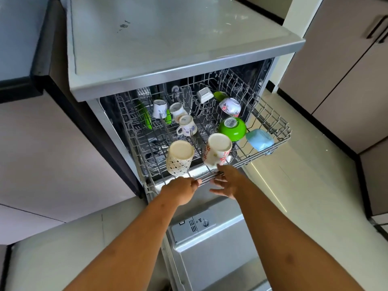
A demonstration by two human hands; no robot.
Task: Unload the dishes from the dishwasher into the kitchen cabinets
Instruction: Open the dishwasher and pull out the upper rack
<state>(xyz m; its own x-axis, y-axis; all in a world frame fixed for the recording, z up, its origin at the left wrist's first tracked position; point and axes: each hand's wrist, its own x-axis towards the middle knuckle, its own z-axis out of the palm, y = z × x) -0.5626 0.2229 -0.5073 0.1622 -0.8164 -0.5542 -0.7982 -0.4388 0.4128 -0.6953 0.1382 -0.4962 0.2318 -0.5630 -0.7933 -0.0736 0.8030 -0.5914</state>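
1. Here, the left hand (180, 189) has its fingers curled round the front rail of the grey wire upper rack (282, 124). The rack stands drawn out of the silver dishwasher (168, 49), above the lowered steel door (210, 259).
2. The right hand (227, 182) lies just beside it, fingers straight and spread, holding nothing. I cannot tell whether it touches the rail.
3. Just beyond the hands, two tall mugs stand upside down: a cream mug with a dark dotted pattern (179, 159) and a white mug with red flowers (217, 151).
4. Further in are three small white cups (186, 124), tipped at angles.
5. To the right I count four bowls: a green bowl with a barcode sticker (232, 128), a pale blue bowl (259, 139), a white bowl with pink flowers (230, 106), and a second green bowl (220, 95) half hidden behind it. There is also one white square dish (204, 94).
6. Green plates (144, 115) show through from the lower rack; I cannot count them.
7. The unloading looks barely begun. The rack seems full, neither hand holds a dish, and the beige cabinets (340, 70) are closed, so nearly everything is left.
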